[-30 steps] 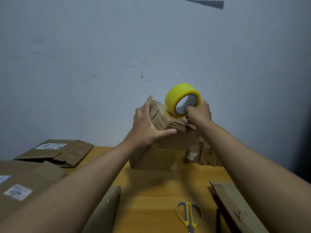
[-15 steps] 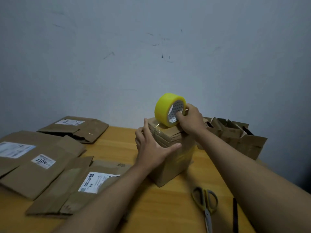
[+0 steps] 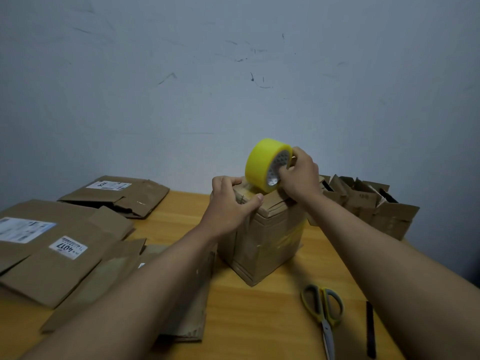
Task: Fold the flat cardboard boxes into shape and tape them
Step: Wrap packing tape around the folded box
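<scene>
A folded-up cardboard box [image 3: 270,240] stands upright in the middle of the wooden table [image 3: 259,320], one corner toward me. My left hand [image 3: 228,203] grips its top left edge, thumb on the closed flaps. My right hand [image 3: 298,175] holds a yellow tape roll [image 3: 263,162] by its core, the roll standing on the box top. A short shiny strip of tape lies on the flaps between roll and left thumb.
Flat cardboard boxes [image 3: 52,253] with white labels lie stacked at the left; another flat one [image 3: 117,194] sits at the back left. Several formed boxes [image 3: 368,203] stand at the back right. Scissors [image 3: 323,311] and a dark pen-like stick [image 3: 371,329] lie at the front right.
The box came down from a raised tilt onto the table. My left hand shifted from the box's side up to its top edge. The roll stays on the top.
</scene>
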